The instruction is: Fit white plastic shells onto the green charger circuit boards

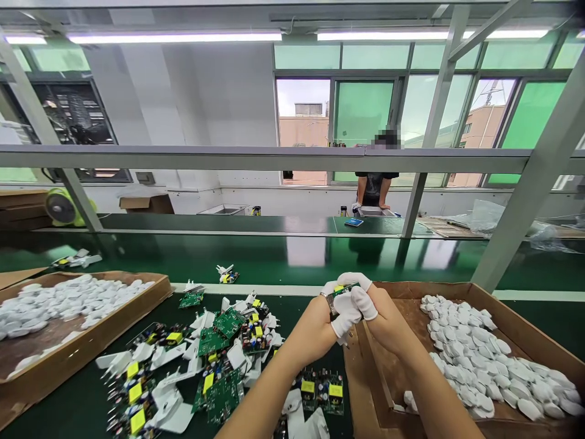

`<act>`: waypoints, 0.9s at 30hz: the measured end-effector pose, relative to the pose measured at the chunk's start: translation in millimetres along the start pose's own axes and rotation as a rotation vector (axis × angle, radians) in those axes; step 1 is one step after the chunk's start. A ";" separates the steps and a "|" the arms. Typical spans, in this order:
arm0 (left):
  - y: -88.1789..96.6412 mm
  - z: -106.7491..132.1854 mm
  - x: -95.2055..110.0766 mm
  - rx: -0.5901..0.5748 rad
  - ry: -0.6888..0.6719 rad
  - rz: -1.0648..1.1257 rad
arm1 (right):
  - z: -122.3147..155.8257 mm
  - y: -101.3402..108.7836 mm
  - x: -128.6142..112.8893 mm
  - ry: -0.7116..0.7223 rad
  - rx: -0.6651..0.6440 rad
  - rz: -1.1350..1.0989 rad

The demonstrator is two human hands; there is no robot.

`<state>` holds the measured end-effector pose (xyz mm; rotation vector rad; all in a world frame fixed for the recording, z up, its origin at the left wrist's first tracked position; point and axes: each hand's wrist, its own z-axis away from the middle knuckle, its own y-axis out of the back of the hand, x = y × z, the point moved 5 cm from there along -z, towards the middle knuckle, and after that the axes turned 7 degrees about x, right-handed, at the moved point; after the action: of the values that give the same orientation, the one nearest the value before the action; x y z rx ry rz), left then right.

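My left hand (320, 323) and my right hand (379, 314) meet in front of me, both with white finger cots on the fingertips. Together they pinch a small green circuit board (343, 289) with a yellow part, held above the near edge of the right cardboard box (516, 323). Both hands are closed round it. Below and to the left lies a heap of green circuit boards (214, 366) mixed with white plastic plug parts on the green mat.
The right box holds several white plastic shells (475, 360). A left cardboard box (91, 341) holds more white shells. A green conveyor belt (283, 256) runs behind, with loose boards on it. A person in black (375, 189) stands at the far bench.
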<state>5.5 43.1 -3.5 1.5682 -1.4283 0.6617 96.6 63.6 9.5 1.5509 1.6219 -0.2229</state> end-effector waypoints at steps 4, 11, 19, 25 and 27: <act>2.2 1.6 -0.2 -0.073 0.020 0.081 | 0.8 -3.1 -0.7 0.021 0.018 0.010; 5.3 2.3 -18.5 0.278 0.258 0.276 | -0.3 -8.5 1.7 -0.064 -0.095 0.079; -1.8 4.3 -13.1 0.252 0.228 0.274 | 3.6 1.4 -5.3 -0.067 -0.336 0.011; -0.1 7.0 -7.4 0.355 0.160 0.168 | 3.4 -7.2 0.8 -0.221 -0.142 -0.112; 2.3 9.9 -6.3 0.432 0.132 0.122 | 1.9 -11.5 -1.7 -0.174 -0.058 -0.137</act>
<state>0.3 37.7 -12.9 1.7312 -1.3478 1.1870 87.1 58.7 4.7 1.3397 1.5836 -0.3707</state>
